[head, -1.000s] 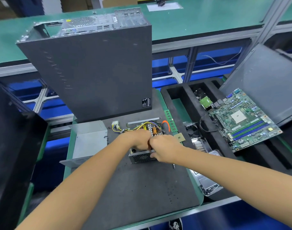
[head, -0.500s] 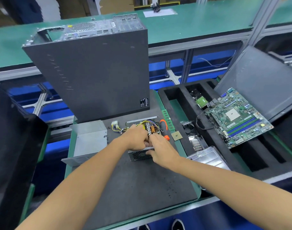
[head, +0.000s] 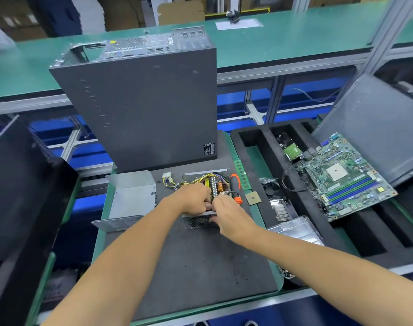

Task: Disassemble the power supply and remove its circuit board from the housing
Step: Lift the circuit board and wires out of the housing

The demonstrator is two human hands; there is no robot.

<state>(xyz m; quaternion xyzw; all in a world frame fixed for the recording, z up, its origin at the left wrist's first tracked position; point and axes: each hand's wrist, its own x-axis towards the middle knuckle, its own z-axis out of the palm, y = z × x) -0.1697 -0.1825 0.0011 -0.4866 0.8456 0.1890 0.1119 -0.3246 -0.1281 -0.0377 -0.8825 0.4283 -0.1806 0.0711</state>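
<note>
The open power supply housing [head: 197,221], a small metal box with a perforated front wall, sits on the dark mat [head: 200,267]. Its circuit board [head: 216,184] with yellow wires and a copper coil shows inside. My left hand [head: 193,198] reaches into the box from the left, fingers curled on the parts inside. My right hand [head: 229,216] grips the front right edge of the housing. The hands touch and hide the near half of the board. The removed metal cover [head: 130,198] lies to the left.
A dark computer case [head: 142,107] stands upright behind the mat. An orange-handled screwdriver [head: 236,189], a RAM stick [head: 242,175] and a CPU chip [head: 253,198] lie right of the housing. A black foam tray [head: 271,170] holds a motherboard [head: 344,177] and heatsink.
My right hand has shifted from on top of the housing to its front right edge; the screwdriver now lies beside the housing. The view has tilted slightly.
</note>
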